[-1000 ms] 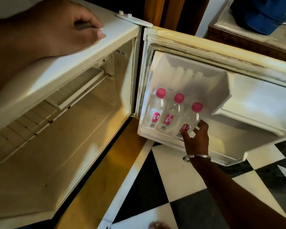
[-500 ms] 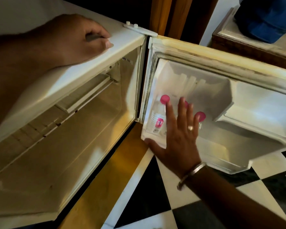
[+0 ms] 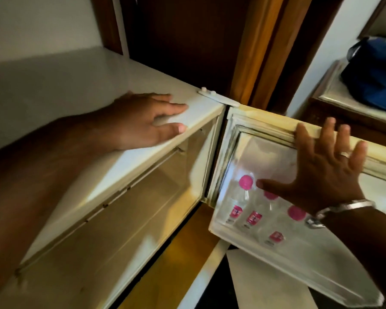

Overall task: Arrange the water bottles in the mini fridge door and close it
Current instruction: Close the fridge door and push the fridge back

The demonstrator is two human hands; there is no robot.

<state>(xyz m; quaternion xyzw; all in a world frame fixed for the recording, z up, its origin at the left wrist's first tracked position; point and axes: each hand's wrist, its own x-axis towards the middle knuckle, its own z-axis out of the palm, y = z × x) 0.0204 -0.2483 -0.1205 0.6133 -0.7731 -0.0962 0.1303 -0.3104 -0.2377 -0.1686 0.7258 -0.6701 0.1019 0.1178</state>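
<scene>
The white mini fridge stands open, its door swung out to the right. Three clear water bottles with pink caps stand side by side in the door's lower shelf. My left hand lies flat on the fridge's top front edge, fingers spread, holding nothing. My right hand hovers with spread fingers in front of the door's top edge, above the bottles; whether the fingertips touch the door I cannot tell. It wears a ring and a metal bangle.
The fridge cavity holds only a wire shelf. Dark wooden panels rise behind the fridge. A blue bag lies on a wooden side table at the far right. Black-and-white floor tiles show below the door.
My right hand has left the bottles and risen to the door's top edge. My left hand has flattened from a curled grip. The view has lifted upward.
</scene>
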